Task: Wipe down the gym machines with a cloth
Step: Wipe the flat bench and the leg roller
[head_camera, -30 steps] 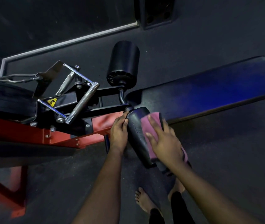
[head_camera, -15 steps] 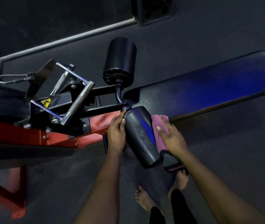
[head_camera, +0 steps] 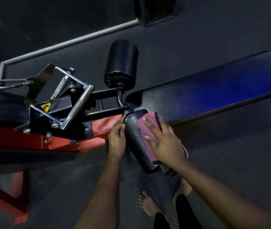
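A black foam roller pad [head_camera: 137, 139] sticks out toward me from the red and black gym machine [head_camera: 55, 141]. My right hand [head_camera: 164, 142] lies flat over a maroon cloth [head_camera: 149, 123], pressing it onto the roller's top and right side with fingers spread. My left hand [head_camera: 117, 138] rests against the roller's left side near its mount, fingers straight along it. The cloth's lower end hangs past the roller under my right wrist.
A second black roller [head_camera: 121, 63] stands farther back on the same bar. A long black bench pad [head_camera: 214, 93] runs off to the right. A chrome cable handle [head_camera: 75, 104] and chain sit left. My bare feet [head_camera: 148, 205] are on the dark floor below.
My right hand slid the cloth from the roller's right side back up over its top, toward the mount. The left hand stayed in place.
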